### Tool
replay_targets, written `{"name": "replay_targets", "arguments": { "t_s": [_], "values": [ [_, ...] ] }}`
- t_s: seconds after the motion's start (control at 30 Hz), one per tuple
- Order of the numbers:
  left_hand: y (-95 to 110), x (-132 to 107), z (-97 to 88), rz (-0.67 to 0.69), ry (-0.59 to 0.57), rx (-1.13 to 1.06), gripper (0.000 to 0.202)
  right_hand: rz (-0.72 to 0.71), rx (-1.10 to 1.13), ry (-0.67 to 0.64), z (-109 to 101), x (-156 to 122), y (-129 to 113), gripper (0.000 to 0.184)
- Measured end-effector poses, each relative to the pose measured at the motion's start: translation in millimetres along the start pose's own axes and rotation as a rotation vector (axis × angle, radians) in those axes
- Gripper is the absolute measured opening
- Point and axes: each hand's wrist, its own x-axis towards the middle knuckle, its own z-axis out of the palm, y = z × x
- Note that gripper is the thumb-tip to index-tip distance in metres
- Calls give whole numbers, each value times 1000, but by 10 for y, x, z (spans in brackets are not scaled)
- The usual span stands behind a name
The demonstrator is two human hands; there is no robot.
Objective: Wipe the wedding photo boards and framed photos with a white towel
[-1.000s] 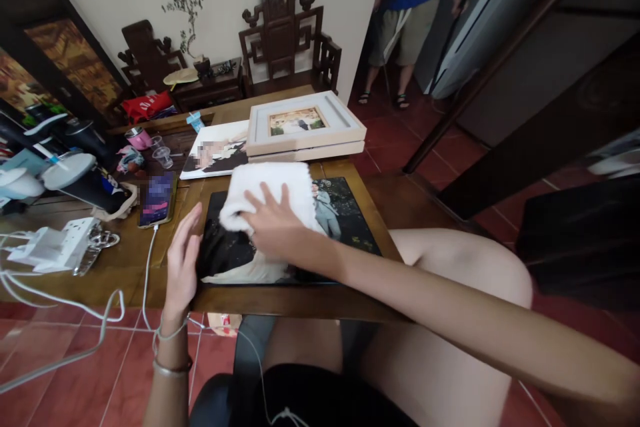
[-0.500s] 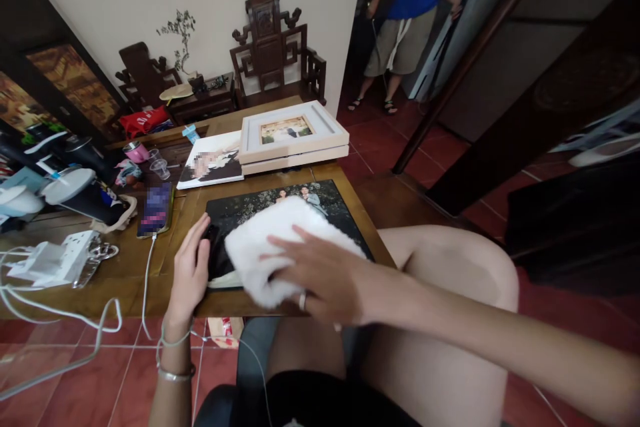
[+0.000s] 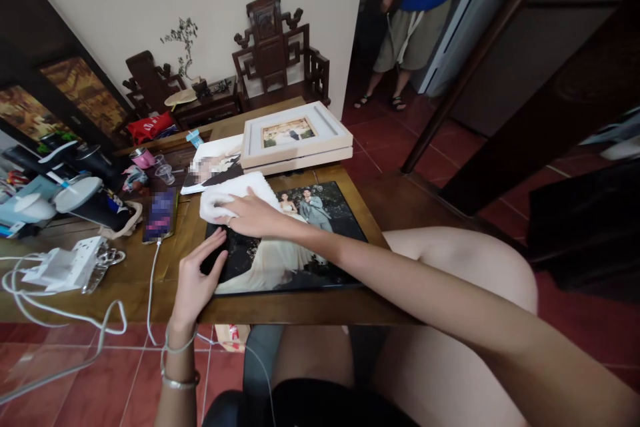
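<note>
A dark wedding photo panel lies flat on the wooden table, showing a couple in pale clothes. My right hand presses a fluffy white cloth onto the panel's far left corner. The cloth is bunched under the fingers and covers that corner. At the panel's left edge rests my left hand, its thumb and fingers apart and the fingertips touching the border. My right forearm crosses over the panel's right part.
Behind the panel stand stacked pale picture frames and a white-edged photo print. To the left are a phone on a cable, a power strip and a large tumbler. A person stands beyond the table.
My right hand has slid the white cloth from the panel's middle to its far left corner, uncovering the couple. My left hand stays at the left edge. The person's arm has risen.
</note>
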Motion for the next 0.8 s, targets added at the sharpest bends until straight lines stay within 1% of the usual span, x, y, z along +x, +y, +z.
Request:
{"name": "replay_targets", "arguments": {
  "t_s": [0.07, 0.1, 0.2, 0.27, 0.33, 0.4, 0.47, 0.53, 0.6, 0.67, 0.73, 0.8],
  "values": [
    [1, 1, -2, -11, -5, -7, 32, -41, 61, -7, -87, -177, 162, 38],
    [1, 2, -2, -17, -8, -10, 32, -33, 87, -7, -150, -294, 278, 38],
    [-1, 5, 4, -31, -6, -22, 32, 83, 40, 37, -349, -703, 629, 39],
    [-6, 8, 13, -39, 2, -38, 31, 128, -65, 73, -409, -1000, 741, 40],
    [-13, 12, 20, -47, 8, -53, 31, 128, -171, 86, -361, -1303, 685, 39],
    [-16, 15, 24, -57, 10, -57, 32, 108, -220, 79, -216, -1598, 482, 36],
    [-15, 17, 23, -67, 7, -53, 32, 46, -182, 103, -40, -1858, 214, 30],
    [-10, 19, 18, -73, 0, -52, 32, -41, -101, 97, 88, -2038, -18, 21],
    [-5, 20, 13, -71, -4, -55, 31, -96, -43, 78, 115, -2087, -136, 18],
    [-6, 18, 11, -67, -5, -58, 31, -97, -32, 41, 42, -1981, -105, 26],
    [-13, 14, 10, -63, -11, -64, 31, -61, -60, 6, -87, -1751, 63, 37],
    [-24, 9, 12, -58, -21, -76, 30, -21, -120, 5, -224, -1475, 320, 41]
  ]
}}
